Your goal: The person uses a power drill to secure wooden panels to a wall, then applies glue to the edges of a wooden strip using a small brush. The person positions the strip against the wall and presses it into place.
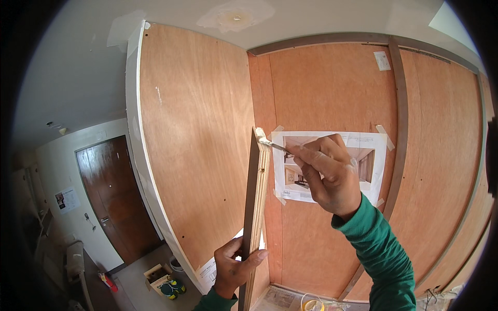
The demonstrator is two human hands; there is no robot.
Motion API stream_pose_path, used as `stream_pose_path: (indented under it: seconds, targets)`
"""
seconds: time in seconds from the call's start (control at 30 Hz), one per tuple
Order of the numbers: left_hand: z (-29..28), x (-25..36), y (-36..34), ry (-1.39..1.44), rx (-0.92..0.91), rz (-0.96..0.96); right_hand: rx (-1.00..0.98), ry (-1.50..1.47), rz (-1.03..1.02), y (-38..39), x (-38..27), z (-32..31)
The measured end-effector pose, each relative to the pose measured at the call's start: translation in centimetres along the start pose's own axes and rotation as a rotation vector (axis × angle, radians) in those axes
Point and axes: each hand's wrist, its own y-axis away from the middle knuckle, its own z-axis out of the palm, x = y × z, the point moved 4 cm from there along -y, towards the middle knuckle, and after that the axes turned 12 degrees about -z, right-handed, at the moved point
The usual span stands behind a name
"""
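Note:
My left hand (234,265) is wrapped round the lower part of a long, narrow plywood board (252,207), held upright with its layered edge toward the right. My right hand (332,173) pinches a small, thin metal putty knife (279,147), its handle mostly hidden by my fingers. At the top of the board's edge, the blade tip meets a dab of creamy white putty (261,136). A dark hole shows in the edge just below. Behind my right hand, a printed sheet with interior pictures (379,171) is taped to the wood panelling.
A plywood side panel (197,129) with a white front edge rises at left. Farther left are a brown door (118,192), an open cardboard box (154,274) and dark shoes with yellow parts (173,288). A yellow tape roll (313,306) lies low in front.

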Motion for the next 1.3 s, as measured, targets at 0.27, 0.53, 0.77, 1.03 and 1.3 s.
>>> stream_pose_path:
  seconds: [0.27, 0.53, 0.77, 1.03, 1.3]
  targets:
    - [-0.5, 0.0, -0.3, 0.035, 0.032, 0.049, -0.005, 0.047, -0.083, 0.0, -1.6, -1.0]
    - [-0.6, -0.2, -0.2, -0.005, 0.011, -0.024, -0.002, 0.126, -0.057, -2.5, -0.4, -0.5]
    - [-0.7, 0.1, -0.1, -0.061, 0.051, 0.057, -0.055, 0.170, -0.104, -3.6, -0.3, -0.3]
    - [-0.3, 0.4, -0.1, -0.094, 0.097, 0.053, -0.121, 0.194, -0.194, -4.1, -0.5, -0.4]
    - [0.0, 0.2, -0.3, -0.104, 0.127, 0.076, -0.195, 0.215, -0.206, -4.1, -1.7, -1.3]
